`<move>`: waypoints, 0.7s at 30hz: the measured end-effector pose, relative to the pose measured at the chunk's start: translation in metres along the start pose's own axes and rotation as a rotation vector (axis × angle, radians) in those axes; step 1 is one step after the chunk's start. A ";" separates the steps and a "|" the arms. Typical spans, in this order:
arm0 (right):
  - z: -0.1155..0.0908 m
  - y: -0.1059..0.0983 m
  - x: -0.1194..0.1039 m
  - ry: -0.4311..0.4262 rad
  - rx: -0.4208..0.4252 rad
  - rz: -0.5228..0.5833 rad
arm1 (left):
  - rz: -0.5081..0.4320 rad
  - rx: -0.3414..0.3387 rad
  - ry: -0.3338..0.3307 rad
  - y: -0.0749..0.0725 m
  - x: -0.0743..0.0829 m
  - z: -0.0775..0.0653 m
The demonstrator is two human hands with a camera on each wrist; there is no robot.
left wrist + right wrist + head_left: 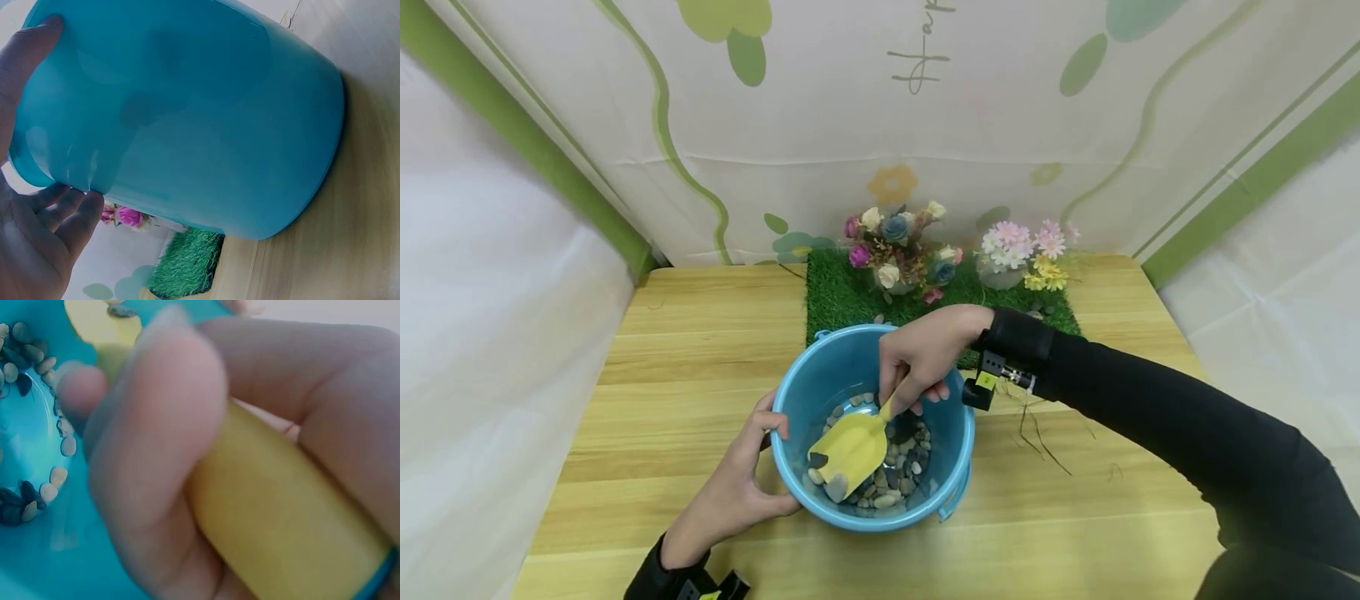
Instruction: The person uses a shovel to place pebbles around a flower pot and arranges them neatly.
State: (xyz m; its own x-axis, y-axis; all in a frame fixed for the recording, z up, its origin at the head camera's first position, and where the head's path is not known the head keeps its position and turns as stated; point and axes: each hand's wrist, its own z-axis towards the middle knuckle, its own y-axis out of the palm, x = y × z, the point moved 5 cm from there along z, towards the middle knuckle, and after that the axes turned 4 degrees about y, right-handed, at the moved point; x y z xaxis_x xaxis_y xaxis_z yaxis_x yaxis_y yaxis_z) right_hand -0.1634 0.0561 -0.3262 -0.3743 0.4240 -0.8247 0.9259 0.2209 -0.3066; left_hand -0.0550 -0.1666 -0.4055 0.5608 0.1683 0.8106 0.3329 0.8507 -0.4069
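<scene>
A blue bucket stands on the wooden table with many pebbles on its bottom. My left hand grips its left side: fingers hook over the rim while the thumb lies along the outer wall. Inside the bucket, a yellow toy shovel slants down to the left, its blade over the pebbles and bearing a dark stone and a grey one. Reaching in from the right, my right hand holds the shovel by its handle, fingers wrapped round it.
Behind the bucket lies a green artificial grass mat. On it stand a pot of mixed roses and a pot of pink, white and yellow flowers. Thin dark twigs lie to the right on the table. A printed curtain hangs behind.
</scene>
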 end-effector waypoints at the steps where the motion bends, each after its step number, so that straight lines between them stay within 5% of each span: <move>1: -0.002 -0.001 0.000 -0.003 0.005 0.008 | 0.001 0.001 -0.001 0.000 0.000 0.000; 21: -0.024 0.000 0.012 -0.099 0.056 0.132 | 0.009 0.002 0.009 0.000 -0.001 0.001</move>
State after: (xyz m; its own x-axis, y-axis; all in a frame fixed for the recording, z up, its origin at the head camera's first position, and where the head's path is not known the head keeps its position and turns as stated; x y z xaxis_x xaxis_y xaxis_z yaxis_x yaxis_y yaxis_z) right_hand -0.1687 0.0822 -0.3247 -0.2451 0.3569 -0.9014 0.9690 0.1184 -0.2166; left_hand -0.0559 -0.1662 -0.4058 0.5705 0.1712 0.8033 0.3268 0.8500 -0.4132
